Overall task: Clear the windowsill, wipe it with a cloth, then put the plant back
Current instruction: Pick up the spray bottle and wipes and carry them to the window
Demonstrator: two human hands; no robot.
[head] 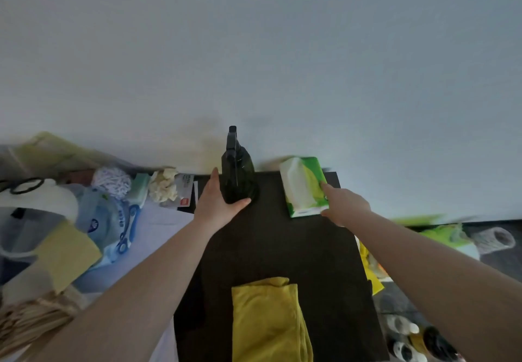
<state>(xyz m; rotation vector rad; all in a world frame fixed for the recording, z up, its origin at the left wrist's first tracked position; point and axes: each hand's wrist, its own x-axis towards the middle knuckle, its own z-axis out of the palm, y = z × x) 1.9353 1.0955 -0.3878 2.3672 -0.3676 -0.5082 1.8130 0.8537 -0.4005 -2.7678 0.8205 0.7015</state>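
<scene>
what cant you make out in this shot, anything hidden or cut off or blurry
- Folded yellow cloth, head view: near end cut off by bottom edge.
- Green-and-white tissue pack: motion-blurred; right hand covers its right edge.
- Dark spray bottle: left hand hides its lower left side.
- No plant in frame.

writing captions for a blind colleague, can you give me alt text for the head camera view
Seen from above, a person's left hand grips a dark spray bottle while the right hand touches a green tissue pack, both on a dark surface against a white wall. A folded yellow cloth lies nearer the viewer.
</scene>
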